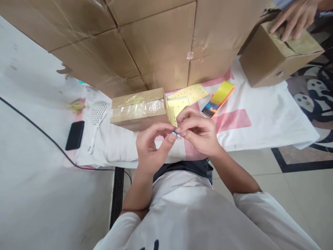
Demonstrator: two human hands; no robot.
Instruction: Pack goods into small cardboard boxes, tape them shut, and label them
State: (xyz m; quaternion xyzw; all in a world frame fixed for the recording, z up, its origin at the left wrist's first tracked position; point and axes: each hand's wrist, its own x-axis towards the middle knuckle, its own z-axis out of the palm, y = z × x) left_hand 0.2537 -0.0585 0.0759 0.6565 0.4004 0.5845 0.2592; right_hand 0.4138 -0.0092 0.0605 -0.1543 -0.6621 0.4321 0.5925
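Observation:
A small blue-and-white piece point(174, 133), too small to make out in full, is pinched between the thumb and fingers of my left hand point(152, 147). My right hand point(200, 132) has its thumb and fingertips closed at the same piece, touching my left fingertips. Both hands are over the near part of the cloth-covered table. Just beyond them is a taped cardboard box point(140, 107) lying on the cloth. Yellow dotted sheets point(191, 93) lie to its right, partly hidden behind my right hand. Farther right is a flat yellow, orange and blue item point(221, 95).
Stacked cardboard boxes point(156, 45) rise at the back. A white skimmer point(99, 114) and a black phone point(75, 135) lie at left, near a black cable point(47, 135). At right, another person's hand point(296, 19) rests on a separate box point(275, 55).

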